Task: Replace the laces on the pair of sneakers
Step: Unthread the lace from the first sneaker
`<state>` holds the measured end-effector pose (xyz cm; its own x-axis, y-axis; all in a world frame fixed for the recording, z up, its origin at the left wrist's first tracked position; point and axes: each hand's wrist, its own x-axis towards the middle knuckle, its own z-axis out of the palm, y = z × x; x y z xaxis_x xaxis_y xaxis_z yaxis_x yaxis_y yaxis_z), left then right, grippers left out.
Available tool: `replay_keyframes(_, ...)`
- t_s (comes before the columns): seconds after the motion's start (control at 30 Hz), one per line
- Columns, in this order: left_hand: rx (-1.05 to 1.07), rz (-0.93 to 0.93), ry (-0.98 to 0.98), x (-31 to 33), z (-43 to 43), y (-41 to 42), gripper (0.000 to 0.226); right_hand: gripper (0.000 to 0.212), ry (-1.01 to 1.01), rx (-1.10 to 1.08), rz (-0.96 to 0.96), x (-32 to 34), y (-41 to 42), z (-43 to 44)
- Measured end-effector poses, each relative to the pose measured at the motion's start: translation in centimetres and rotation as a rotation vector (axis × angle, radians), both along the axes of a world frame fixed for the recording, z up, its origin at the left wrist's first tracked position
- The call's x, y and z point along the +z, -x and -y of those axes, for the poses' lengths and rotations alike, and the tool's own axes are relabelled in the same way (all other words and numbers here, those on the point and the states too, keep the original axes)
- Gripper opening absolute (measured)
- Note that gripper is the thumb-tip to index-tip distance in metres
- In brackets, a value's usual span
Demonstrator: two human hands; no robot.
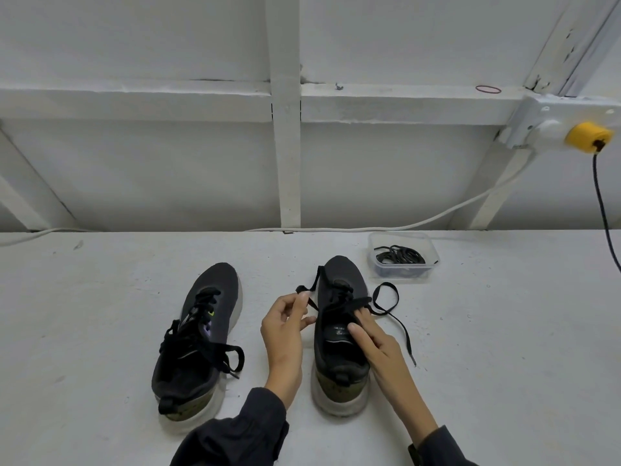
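Laced sneaker (198, 338) sat far left on the worktop (100, 314), untouched. Beside it I saw the left hand (285, 331) raised just left of the right sneaker (339, 358), wrist bent, thumb and forefinger pinching one end of its black lace (316, 279). The right hand (379, 348) reached over the shoe's opening, fingers (364, 314) fairly straight, pressing the lacing, thumb on the tongue. The lace's other end trailed loose rightward; spare laces (400, 256) lay coiled in a clear tub (403, 279) behind.
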<state>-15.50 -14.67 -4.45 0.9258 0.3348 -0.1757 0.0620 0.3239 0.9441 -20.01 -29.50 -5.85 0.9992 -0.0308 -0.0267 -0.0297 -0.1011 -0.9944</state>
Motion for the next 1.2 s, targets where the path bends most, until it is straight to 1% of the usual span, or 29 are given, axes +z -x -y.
replay_keyframes(0.1, 0.099, 0.041, 0.126, 1.5, -1.6, -1.1, 0.012, 0.026, -0.013, -0.027, -0.030, 0.0, -0.1, 0.2)
replay_keyframes(0.17, 0.136, 0.078, 0.126, 2.6, -3.0, -2.1, 0.012, 0.020, -0.001, -0.013, -0.013, 0.0, -0.1, 0.2)
replay_keyframes(0.23, 0.119, 0.089, 0.112, 3.2, -3.6, -2.4, 0.013, 0.022, -0.001, 0.006, 0.002, 0.0, 0.0, 0.1)
replay_keyframes(0.3, 0.058, 0.053, 0.112, 3.0, -3.4, -2.1, 0.017, 0.023, -0.012, 0.002, 0.008, 0.0, 0.0, 0.1)
replay_keyframes(0.37, -0.036, -0.033, 0.108, 2.4, -2.7, -1.2, 0.024, 0.025, -0.012, -0.002, 0.020, 0.0, 0.0, 0.0)
replay_keyframes(0.47, -0.269, -0.195, 0.085, 1.0, -1.3, 0.7, 0.035, 0.026, -0.011, 0.010, 0.021, 0.0, -0.1, 0.0)
replay_keyframes(0.53, -0.399, -0.211, 0.042, 0.4, -0.7, 1.5, 0.031, 0.027, -0.014, 0.020, 0.022, -0.1, -0.1, 0.2)
replay_keyframes(0.63, -0.435, -0.135, -0.143, 0.6, -0.9, 1.0, 0.014, 0.028, -0.014, 0.026, 0.017, 0.0, -0.1, 0.3)
replay_keyframes(0.7, -0.425, -0.102, -0.216, 1.0, -1.1, 0.4, 0.008, 0.027, -0.003, 0.034, 0.013, 0.0, -0.1, 0.4)
replay_keyframes(0.77, -0.355, -0.084, -0.233, 1.3, -1.3, -0.2, 0.009, 0.031, 0.008, 0.029, 0.008, -0.3, -0.2, 0.5)
replay_keyframes(0.87, -0.137, -0.081, -0.088, 1.4, -1.5, -0.9, 0.009, 0.049, 0.011, -0.006, -0.036, -0.6, -0.4, 0.7)
replay_keyframes(0.93, -0.037, -0.071, -0.018, 1.4, -1.6, -1.1, 0.010, 0.049, 0.026, -0.003, -0.050, -0.9, -0.4, 0.8)
replay_keyframes(0.97, -0.030, -0.068, -0.011, 1.3, -1.5, -1.1, 0.011, 0.048, 0.026, 0.000, -0.053, -0.9, -0.4, 0.8)
replay_keyframes(1.07, -0.149, -0.111, -0.030, 0.8, -1.0, -0.2, 0.020, 0.046, 0.007, -0.005, -0.041, -0.7, -0.4, 0.7)
replay_keyframes(1.13, -0.299, -0.135, -0.120, 0.6, -0.6, 0.5, 0.026, 0.045, -0.004, 0.006, -0.023, -0.5, -0.4, 0.7)
replay_keyframes(1.2, -0.398, -0.096, -0.197, 0.6, -0.2, 1.1, 0.027, 0.042, -0.022, 0.016, -0.013, -0.3, -0.3, 0.6)
